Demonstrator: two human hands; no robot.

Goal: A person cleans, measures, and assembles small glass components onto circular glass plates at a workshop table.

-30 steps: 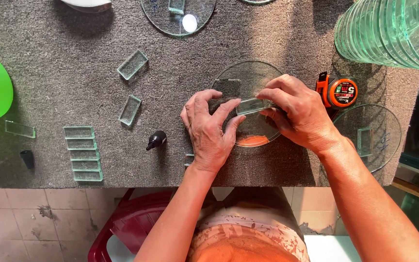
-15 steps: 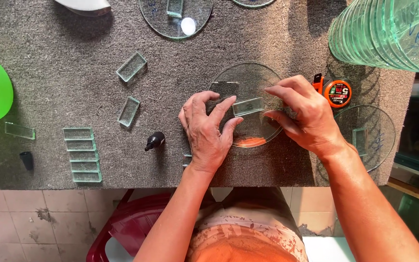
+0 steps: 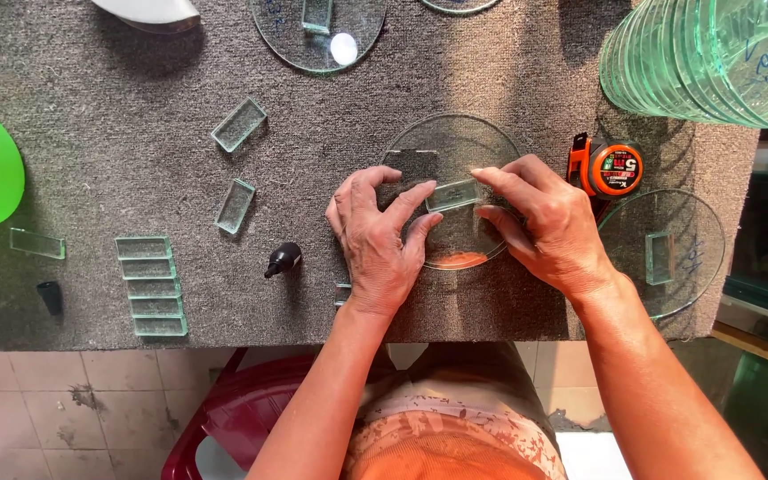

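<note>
Resting palm-down on the grey mat (image 3: 135,133), left hand (image 3: 382,242) with fingers spread and pressing the left edge of a round glass disc (image 3: 453,147), small glass strip (image 3: 452,195) pinched between both hands' fingertips on the disc, right hand (image 3: 551,222) arched, fingers curled, orange tape measure (image 3: 606,167) just right.

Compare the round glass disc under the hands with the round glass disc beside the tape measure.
The disc under the hands lies wholly on the grey mat; the disc beside the tape measure overhangs its edge. Both hands, left hand and right hand, touch the first; the second lies untouched. Both are clear, round, each carrying a small glass strip.
</note>
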